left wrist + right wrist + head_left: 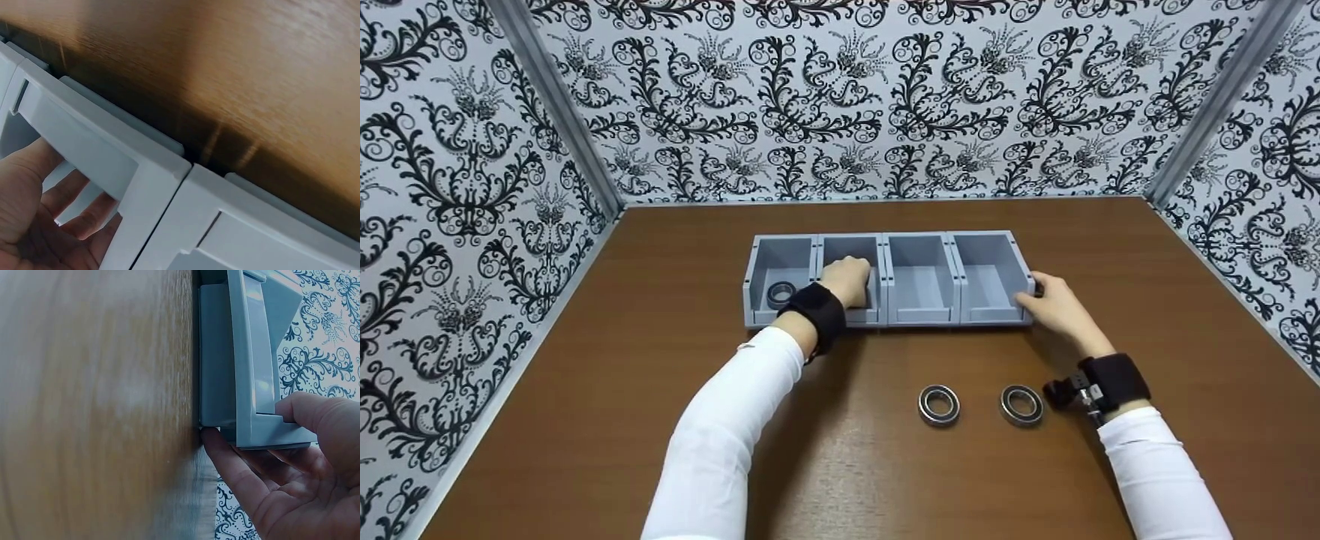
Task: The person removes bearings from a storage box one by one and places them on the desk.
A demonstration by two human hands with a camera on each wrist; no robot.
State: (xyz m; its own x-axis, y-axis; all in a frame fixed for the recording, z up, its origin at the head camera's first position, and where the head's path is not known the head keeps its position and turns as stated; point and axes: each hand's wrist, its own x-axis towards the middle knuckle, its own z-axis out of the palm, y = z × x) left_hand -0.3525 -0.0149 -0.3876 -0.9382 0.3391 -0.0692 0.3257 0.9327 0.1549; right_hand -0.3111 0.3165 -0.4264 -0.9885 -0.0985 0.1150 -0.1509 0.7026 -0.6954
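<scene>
A row of joined grey-blue bins [921,315] stands on the brown table. My left hand [847,279] reaches down into the second compartment from the left; in the left wrist view, the bin's front wall [95,138] hides the fingertips of this hand [50,219], and I cannot tell whether they hold anything. With the thumb inside and the fingers along the outer side, my right hand [1057,304] grips the right end bin [247,382]. A dark ring-shaped ball bearing [781,283] lies in the leftmost compartment.
Two more bearings lie on the table in front of the bins, one [939,406] left of the other [1021,406], which is close to the right wrist's camera [1061,393]. Patterned walls [847,112] enclose the table [585,420] at the back and sides.
</scene>
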